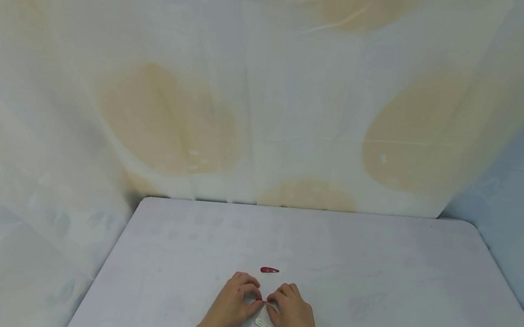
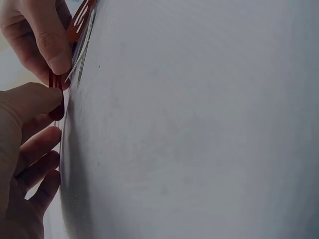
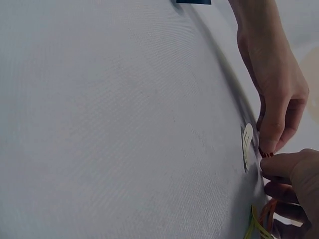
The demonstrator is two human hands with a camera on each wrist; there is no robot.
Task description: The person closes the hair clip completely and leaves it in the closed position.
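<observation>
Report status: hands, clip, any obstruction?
Both hands, left and right, pinch one small red clip over the table. Second red clip and white clip lie close by.

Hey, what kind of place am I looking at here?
Probably a makeshift recording or work corner, not a lived-in room: a plain pale table pushed against draped, stained sheeting, with only small hair clips, one red clip, beside the hands.
</observation>
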